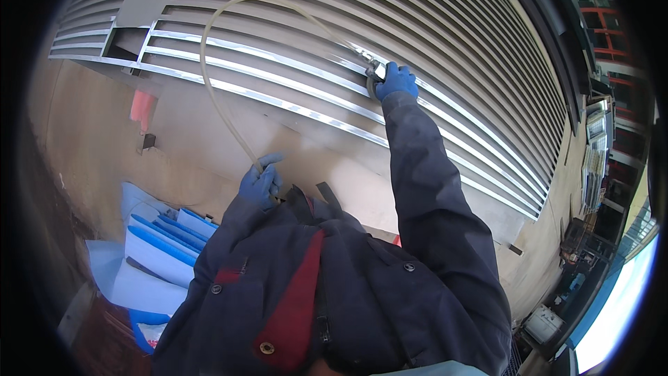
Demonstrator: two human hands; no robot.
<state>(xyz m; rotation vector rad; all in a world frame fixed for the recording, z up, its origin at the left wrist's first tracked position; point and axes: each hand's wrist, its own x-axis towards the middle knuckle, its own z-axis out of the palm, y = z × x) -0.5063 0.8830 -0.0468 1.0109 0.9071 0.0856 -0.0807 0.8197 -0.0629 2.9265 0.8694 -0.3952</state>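
At far left we see one stack of blue-and-white sheets [156,251], then our left hand [261,182], in a blue glove, closed around one pale hose [209,76] that loops up over a grille of many metal slats [292,35]. Our right hand [396,81], also gloved, clamps a small tool [376,69] against one slat. The tool's shape is hard to make out, and our jacket hides the hose's lower end.
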